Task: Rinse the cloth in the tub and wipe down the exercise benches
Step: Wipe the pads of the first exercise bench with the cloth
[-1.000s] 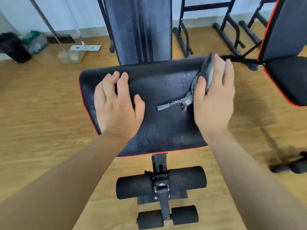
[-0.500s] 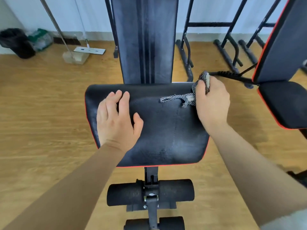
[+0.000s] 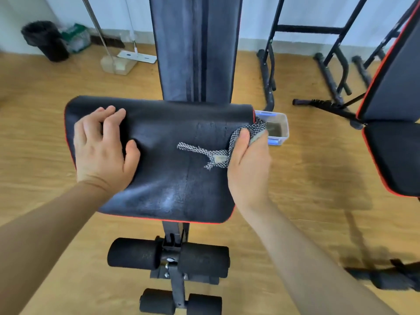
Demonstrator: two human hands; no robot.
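Head view: your right hand point(image 3: 247, 164) grips the cloth point(image 3: 229, 144) at the seat's point(image 3: 172, 178) right edge; a loose tail of it trails left across the pad. Your left hand point(image 3: 102, 151) lies open and flat on the seat's far-left part, bracing it. The tub point(image 3: 278, 129) stands on the floor just beyond the right hand, to the far right. The right hand is nearer, so rinsing likely falls to it.

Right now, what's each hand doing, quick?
Left hand: open, palm flat on the bench seat, holding nothing.
Right hand: closed on the checkered cloth at the seat's right edge.
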